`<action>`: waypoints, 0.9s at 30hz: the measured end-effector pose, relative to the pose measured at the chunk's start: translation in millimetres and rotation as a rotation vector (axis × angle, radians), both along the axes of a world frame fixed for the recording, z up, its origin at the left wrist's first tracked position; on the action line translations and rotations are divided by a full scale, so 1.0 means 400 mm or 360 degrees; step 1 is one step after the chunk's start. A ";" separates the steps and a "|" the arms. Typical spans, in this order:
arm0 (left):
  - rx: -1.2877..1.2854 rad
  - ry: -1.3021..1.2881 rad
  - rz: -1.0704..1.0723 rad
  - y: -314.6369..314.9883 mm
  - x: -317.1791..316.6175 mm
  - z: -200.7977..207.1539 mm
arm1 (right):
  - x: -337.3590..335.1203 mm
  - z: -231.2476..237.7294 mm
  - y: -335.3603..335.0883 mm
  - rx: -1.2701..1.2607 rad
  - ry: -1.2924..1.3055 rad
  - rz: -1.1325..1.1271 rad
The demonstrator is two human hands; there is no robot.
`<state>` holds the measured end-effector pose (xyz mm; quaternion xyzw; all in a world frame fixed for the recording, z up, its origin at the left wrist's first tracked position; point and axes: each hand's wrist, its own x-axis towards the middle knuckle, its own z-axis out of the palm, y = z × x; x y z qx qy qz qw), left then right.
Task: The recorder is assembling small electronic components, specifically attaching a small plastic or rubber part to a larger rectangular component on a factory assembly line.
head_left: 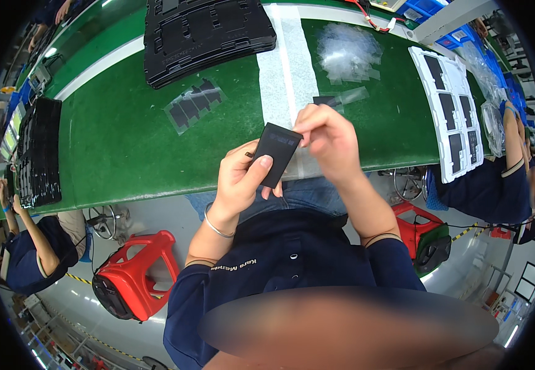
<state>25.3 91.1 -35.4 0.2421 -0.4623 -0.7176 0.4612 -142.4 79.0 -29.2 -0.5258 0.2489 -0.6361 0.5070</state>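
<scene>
My left hand (240, 179) is closed round a flat black battery (276, 154), its thumb lying across the front face. The battery is tilted above the table's near edge, and a short dark tab pokes out at its left side. At the battery's upper right corner, my right hand (329, 139) pinches with thumb and forefinger; whatever is between those fingertips is too small to make out. Just beyond my right hand, a dark piece with clear film (341, 97) lies on the table. Further left is a clear sheet bearing black die-cut stickers (196, 105).
Black trays (209, 40) are stacked at the back, with more black trays (40, 151) at far left. A pile of clear films (347, 52) lies back right. A white tray (449, 111) holds several black batteries. Red stools (138, 274) and co-workers flank me on both sides.
</scene>
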 end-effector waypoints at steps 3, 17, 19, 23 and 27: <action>-0.0136 -0.0142 0.0003 -0.003 0.000 -0.001 | -0.039 0.037 -0.011 0.0738 -0.0045 0.0450; -0.0022 -0.0223 0.0061 0.003 -0.008 0.007 | -0.038 0.051 -0.016 0.0393 0.0376 0.0176; -0.0058 -0.0244 0.0075 0.006 -0.009 0.006 | -0.034 0.046 -0.016 0.0474 0.0245 0.0266; -0.0154 -0.0344 0.0080 0.005 -0.014 0.005 | -0.017 0.039 -0.017 0.0343 0.0589 0.0152; -0.0222 -0.0417 0.0044 -0.001 -0.015 0.010 | -0.013 0.040 -0.025 0.0388 0.0552 0.0113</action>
